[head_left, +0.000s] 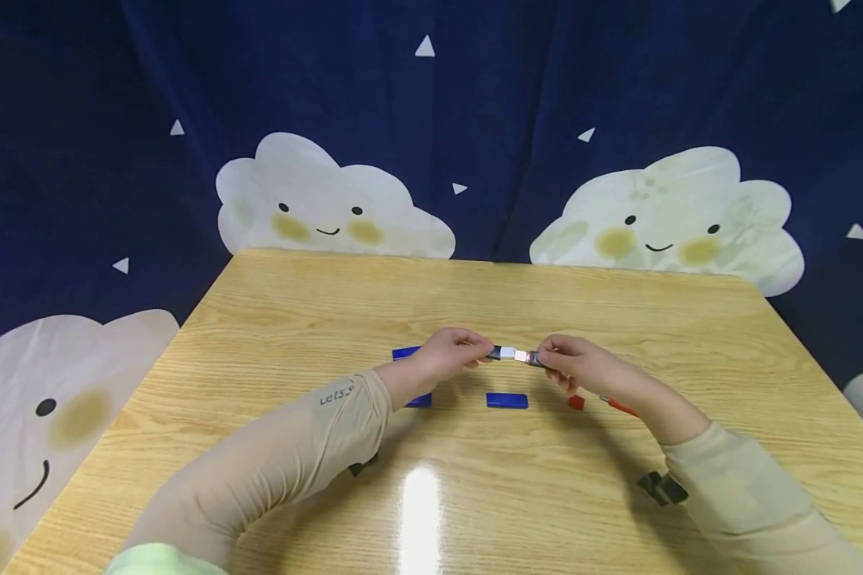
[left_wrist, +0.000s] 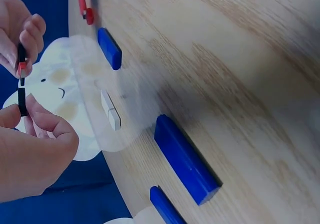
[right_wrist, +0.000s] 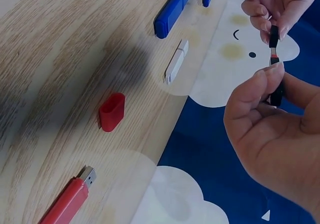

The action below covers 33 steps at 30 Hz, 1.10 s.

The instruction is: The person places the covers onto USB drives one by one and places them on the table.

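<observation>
Cap (right_wrist: 274, 36) and USB stick (right_wrist: 276, 94) between 2 hands (head_left: 449, 351) (head_left: 578, 363)

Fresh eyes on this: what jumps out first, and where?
Smiling white clouds on the navy backdrop, behind the table. Then the left hand and right hand above it, pinching a black USB stick between them. Last, an uncapped red USB stick beside a red cap, on the table's right half.

Showed black on left-held piece (left_wrist: 21, 101) and right-held piece (right_wrist: 276, 96), red band on latter. Had plain blue sticks (head_left: 507, 401), white stick (right_wrist: 173, 67), red stick (right_wrist: 65, 202), red cap (right_wrist: 112, 113). Carried tan wood grain on desk (head_left: 532, 495), white clouds (head_left: 331, 188) and triangles (head_left: 425, 49) on navy curtain (head_left: 503, 104), beige on sleeves (head_left: 273, 455).
</observation>
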Each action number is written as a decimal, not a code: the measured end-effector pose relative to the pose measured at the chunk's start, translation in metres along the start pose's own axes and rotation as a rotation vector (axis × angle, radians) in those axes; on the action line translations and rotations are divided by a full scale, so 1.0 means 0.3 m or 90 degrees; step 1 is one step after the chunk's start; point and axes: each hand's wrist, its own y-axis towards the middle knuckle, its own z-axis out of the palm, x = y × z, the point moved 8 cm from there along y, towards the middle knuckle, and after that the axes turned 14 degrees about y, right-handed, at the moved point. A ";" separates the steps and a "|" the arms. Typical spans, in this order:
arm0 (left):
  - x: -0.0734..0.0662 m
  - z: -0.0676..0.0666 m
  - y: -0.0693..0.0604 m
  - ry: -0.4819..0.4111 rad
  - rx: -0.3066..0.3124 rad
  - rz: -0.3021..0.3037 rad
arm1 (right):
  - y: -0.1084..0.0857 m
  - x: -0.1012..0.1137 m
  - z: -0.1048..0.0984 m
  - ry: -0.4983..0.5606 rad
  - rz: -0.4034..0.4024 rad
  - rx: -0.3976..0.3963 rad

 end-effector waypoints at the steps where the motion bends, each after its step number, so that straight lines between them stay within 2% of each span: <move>1: -0.001 0.002 0.000 0.000 0.003 -0.003 | 0.001 0.000 0.001 0.003 0.002 0.000; 11: 0.003 0.014 0.011 -0.001 -0.003 -0.019 | 0.006 0.015 0.015 -0.006 -0.001 0.005; 20: 0.000 0.021 0.001 0.005 -0.002 -0.019 | 0.015 0.016 0.024 -0.015 -0.006 0.009; 27: 0.001 0.034 -0.001 0.003 0.022 -0.021 | 0.019 0.018 0.037 -0.020 -0.011 0.009; 33: 0.003 0.038 0.002 0.003 0.025 -0.022 | 0.020 0.021 0.043 -0.025 -0.018 0.012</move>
